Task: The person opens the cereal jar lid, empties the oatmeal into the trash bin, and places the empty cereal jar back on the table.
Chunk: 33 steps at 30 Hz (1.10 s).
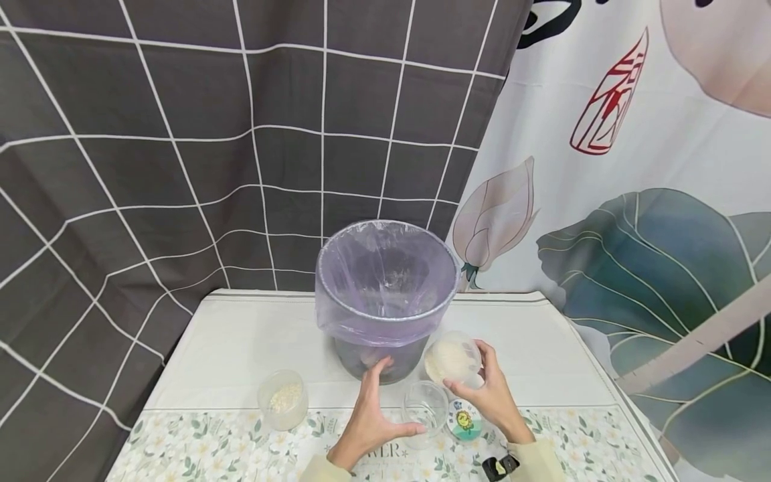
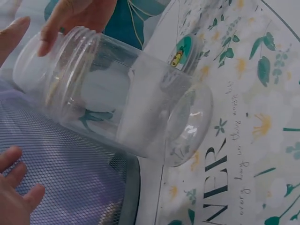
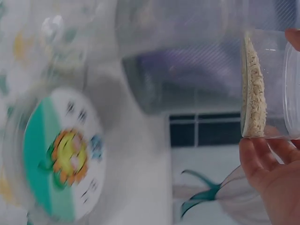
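My right hand [image 1: 495,395] holds a clear round plastic container [image 1: 453,357] by its side, fingers and thumb curled around it. Pale flakes [image 3: 255,93] lie along its bottom in the right wrist view. Just below it in the head view stands a clear jar [image 1: 425,406]; its threaded neck and see-through body [image 2: 136,98] show in the left wrist view. My left hand [image 1: 375,418] is spread beside this jar, thumb and fingers wide apart, holding nothing; whether the thumb touches the jar I cannot tell. A sunflower-printed round lid [image 1: 464,420] is by the jar.
Behind the hands stands a mesh bin [image 1: 385,365] lined with a purple bag [image 1: 337,321]. Another clear container [image 1: 282,399] with pale flakes sits to the left. A flowered cloth [image 1: 211,442] covers the near table; curtains hang behind.
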### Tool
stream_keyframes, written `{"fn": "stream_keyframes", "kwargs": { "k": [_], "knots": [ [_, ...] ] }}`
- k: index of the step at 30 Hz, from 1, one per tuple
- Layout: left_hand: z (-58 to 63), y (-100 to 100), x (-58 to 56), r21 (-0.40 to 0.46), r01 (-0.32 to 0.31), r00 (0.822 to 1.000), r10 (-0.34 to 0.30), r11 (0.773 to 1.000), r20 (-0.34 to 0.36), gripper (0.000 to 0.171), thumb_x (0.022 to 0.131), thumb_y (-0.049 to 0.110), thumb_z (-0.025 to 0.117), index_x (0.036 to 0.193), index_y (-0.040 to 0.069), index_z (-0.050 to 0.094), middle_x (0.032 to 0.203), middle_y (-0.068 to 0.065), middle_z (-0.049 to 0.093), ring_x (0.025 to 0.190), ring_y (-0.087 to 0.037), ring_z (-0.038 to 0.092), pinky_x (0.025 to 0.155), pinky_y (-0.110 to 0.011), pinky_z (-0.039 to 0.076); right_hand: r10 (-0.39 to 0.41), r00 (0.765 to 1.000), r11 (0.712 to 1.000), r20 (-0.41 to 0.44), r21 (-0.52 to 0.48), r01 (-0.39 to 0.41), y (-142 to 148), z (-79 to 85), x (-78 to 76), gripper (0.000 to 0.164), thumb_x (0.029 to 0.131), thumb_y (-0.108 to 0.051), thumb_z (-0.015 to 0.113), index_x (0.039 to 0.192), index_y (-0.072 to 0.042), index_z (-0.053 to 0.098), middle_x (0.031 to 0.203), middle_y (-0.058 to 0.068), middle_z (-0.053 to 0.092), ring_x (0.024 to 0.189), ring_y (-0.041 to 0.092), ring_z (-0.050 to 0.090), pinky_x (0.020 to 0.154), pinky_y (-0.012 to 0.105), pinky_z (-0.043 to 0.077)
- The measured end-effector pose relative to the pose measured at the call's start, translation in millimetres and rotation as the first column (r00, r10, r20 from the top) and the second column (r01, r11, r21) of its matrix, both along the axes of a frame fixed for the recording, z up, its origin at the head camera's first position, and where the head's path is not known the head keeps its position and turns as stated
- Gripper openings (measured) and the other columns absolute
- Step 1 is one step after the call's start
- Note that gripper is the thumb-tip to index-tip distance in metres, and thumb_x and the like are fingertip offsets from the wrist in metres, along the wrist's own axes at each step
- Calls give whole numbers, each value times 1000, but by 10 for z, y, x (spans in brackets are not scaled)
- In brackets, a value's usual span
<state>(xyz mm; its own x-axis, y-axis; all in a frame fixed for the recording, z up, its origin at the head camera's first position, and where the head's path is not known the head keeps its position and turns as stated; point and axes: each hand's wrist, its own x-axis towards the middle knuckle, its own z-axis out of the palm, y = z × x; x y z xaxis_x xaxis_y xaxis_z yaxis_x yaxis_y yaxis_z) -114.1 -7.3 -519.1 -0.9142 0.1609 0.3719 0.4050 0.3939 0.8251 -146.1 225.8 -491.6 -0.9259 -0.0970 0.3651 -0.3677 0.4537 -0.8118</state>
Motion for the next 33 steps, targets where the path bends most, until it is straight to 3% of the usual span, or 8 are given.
{"fn": "stream_keyframes", "kwargs": {
  "k": [3, 10, 16, 24, 29, 33],
  "knots": [
    [32, -2, 0, -3, 3, 1000, -3, 1000, -23, 110, 44, 55, 72, 132, 18, 18, 128, 9, 24, 115, -13, 27, 90, -36, 29, 69, 998, 998, 11, -8, -69, -119, 209, 102, 81, 62, -18, 73, 125, -4, 25, 117, 12, 39, 100, 23, 42, 81, 41, 36],
    [104, -14, 2, -7, -23, 996, 23, 1000, -90, 109, 45, 55, 71, 132, 18, 18, 129, 6, 24, 116, -10, 25, 89, -37, 31, 172, 984, 985, 36, -14, -171, -291, 342, 200, 84, 63, -21, 72, 127, -6, 20, 121, 9, 34, 108, 23, 38, 89, 42, 30],
    [173, -33, -6, -21, -51, 983, 47, 998, -180, 110, 45, 56, 71, 132, 16, 17, 129, 2, 26, 116, -13, 25, 92, -37, 27, 267, 963, 961, 18, -74, -266, -554, 580, 376, 81, 64, -14, 71, 125, 1, 20, 120, 17, 32, 107, 32, 37, 85, 50, 29],
    [247, -57, -13, -88, -132, 943, 97, 987, -319, 108, 46, 55, 69, 130, 6, 22, 123, -4, 34, 110, -16, 34, 89, -33, 32, 317, 948, 937, -12, -148, -315, -762, 539, 479, 82, 60, -10, 73, 124, 2, 22, 119, 16, 36, 105, 31, 39, 82, 49, 33],
    [298, -61, 14, -97, -126, 933, 84, 987, -351, 109, 45, 54, 70, 129, 4, 23, 122, 0, 34, 106, -13, 36, 86, -30, 35, 330, 944, 922, -2, -216, -322, -845, 471, 528, 82, 61, -7, 73, 124, 2, 21, 119, 20, 34, 104, 35, 38, 80, 50, 35],
    [339, -74, 33, -77, -110, 925, 74, 991, -374, 108, 46, 53, 71, 128, 2, 25, 121, 0, 36, 106, -14, 37, 87, -31, 34, 332, 943, 915, 7, -246, -320, -865, 390, 540, 82, 62, -7, 72, 126, -2, 20, 121, 18, 34, 106, 34, 36, 82, 54, 30]
  ]
}}
